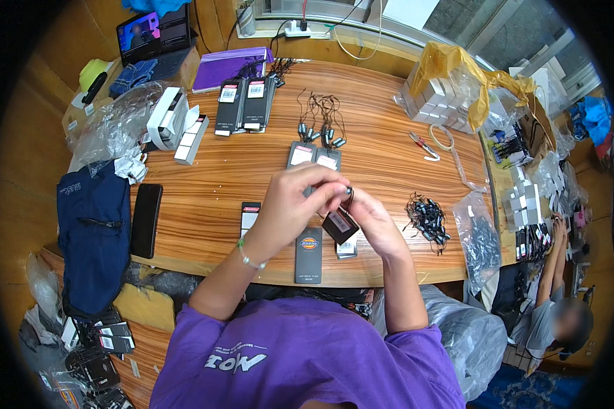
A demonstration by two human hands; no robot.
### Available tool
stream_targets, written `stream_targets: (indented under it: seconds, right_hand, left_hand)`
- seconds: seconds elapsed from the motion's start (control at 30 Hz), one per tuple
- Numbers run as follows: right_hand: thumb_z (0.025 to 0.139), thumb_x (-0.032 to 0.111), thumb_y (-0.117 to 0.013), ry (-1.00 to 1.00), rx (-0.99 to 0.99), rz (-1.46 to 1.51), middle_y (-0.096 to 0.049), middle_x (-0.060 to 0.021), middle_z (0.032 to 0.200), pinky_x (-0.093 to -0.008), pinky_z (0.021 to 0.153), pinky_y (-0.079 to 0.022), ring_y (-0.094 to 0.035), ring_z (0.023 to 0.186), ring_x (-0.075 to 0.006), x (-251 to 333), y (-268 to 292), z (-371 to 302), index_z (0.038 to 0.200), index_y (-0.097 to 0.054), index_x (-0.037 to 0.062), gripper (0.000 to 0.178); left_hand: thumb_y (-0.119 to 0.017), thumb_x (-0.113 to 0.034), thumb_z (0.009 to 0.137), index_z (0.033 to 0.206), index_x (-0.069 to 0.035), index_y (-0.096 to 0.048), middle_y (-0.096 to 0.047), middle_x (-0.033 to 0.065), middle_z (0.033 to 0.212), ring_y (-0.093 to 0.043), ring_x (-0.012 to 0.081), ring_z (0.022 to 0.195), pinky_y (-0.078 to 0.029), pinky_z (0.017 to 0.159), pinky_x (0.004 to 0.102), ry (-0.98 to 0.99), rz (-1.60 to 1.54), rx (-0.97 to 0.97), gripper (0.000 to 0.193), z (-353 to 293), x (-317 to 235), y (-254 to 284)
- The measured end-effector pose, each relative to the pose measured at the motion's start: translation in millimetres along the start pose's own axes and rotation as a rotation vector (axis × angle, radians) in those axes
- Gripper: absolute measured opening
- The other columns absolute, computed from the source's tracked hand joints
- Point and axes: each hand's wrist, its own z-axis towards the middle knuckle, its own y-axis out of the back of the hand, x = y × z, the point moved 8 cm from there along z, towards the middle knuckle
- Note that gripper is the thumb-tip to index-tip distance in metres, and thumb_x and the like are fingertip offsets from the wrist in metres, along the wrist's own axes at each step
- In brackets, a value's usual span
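Observation:
Over the middle of the wooden table, my left hand (297, 195) is closed in a pinch at a small dark cord fastener. My right hand (378, 223) meets it from the other side, its fingers closed around the cord of a black hang tag (340, 225) with a pale label. The fingertips partly hide the cord. Beneath them lie a dark grey tag (308, 255) with an orange emblem, a tag with a white label (250, 217), and another tag (347, 248) partly covered by the held one. Two tag stacks (301, 153) with corded ends sit just beyond my hands.
A pile of black cords (427, 221) lies at right, near pliers (424, 146) and a clear bag (477, 238). Tag stacks (258, 103) stand at the far left; a phone (147, 220) and blue bag (94, 228) lie left. Another person (559, 327) works at far right.

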Motion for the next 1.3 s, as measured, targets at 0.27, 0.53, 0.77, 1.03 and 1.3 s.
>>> stream_targets:
  seconds: [0.27, 0.53, 0.77, 1.03, 1.3]
  right_hand:
    - [0.094, 0.031, -0.044, 0.078, -0.322, 0.530, -0.058, -0.0139, 0.085, -0.0328, 0.076, -0.049, -0.057, 0.083, -0.0216, -13.7, 17.8, -3.0, 0.083, -0.051, 0.0045, 0.029]
    - [0.097, 0.028, -0.032, 0.090, -0.432, 0.566, -0.059, -0.0227, 0.105, -0.0396, 0.091, -0.045, -0.058, 0.102, -0.0305, -15.5, 44.7, 2.9, 0.103, -0.049, 0.0017, 0.032]
    - [0.097, 0.026, -0.033, 0.126, -0.438, 0.532, -0.061, -0.0094, 0.085, -0.0388, 0.083, -0.045, -0.060, 0.087, -0.0249, 14.4, 78.1, 43.7, 0.094, -0.052, 0.0060, 0.028]
    - [0.097, 0.026, -0.034, 0.187, -0.387, 0.358, -0.058, -0.0056, 0.075, -0.0348, 0.075, -0.048, -0.058, 0.074, -0.0187, 56.5, 132.4, 121.4, 0.088, -0.052, 0.0074, 0.027]
    - [0.096, 0.026, -0.034, 0.062, -0.415, 0.134, -0.058, -0.0027, 0.074, -0.0292, 0.067, -0.044, -0.056, 0.070, -0.0139, 47.7, 156.4, 173.9, 0.087, -0.055, 0.0087, 0.028]
  left_hand:
    - [-0.058, -0.004, 0.084, 0.123, -0.005, -0.033, -0.051, 0.0120, 0.106, -0.054, 0.0176, 0.090, -0.044, 0.082, 0.0307, 0.041, 0.117, 0.046, 0.046, -24.3, 27.2, -28.1]
    - [-0.057, -0.002, 0.082, 0.132, -0.012, -0.033, -0.055, 0.0058, 0.072, -0.051, 0.0124, 0.058, -0.041, 0.056, 0.0264, 0.240, -0.026, 0.086, 0.056, -25.0, 50.9, -25.8]
    - [-0.053, 0.003, 0.083, 0.132, -0.010, -0.040, -0.050, -0.0011, 0.078, -0.043, 0.0030, 0.060, -0.035, 0.055, 0.0172, 0.238, 0.006, 0.222, 0.052, -8.6, 70.9, -20.5]
    - [-0.056, 0.004, 0.080, 0.114, -0.007, -0.051, -0.049, 0.0008, 0.074, -0.056, 0.0083, 0.062, -0.047, 0.053, 0.0208, 0.218, -0.096, 0.083, 0.036, 29.6, 110.4, -10.3]
    - [-0.068, -0.009, 0.072, 0.105, -0.009, -0.056, -0.056, 0.0062, 0.087, -0.053, 0.0206, 0.084, -0.044, 0.077, 0.0336, 0.055, 0.607, 0.006, 0.036, 55.9, 102.2, -11.5]
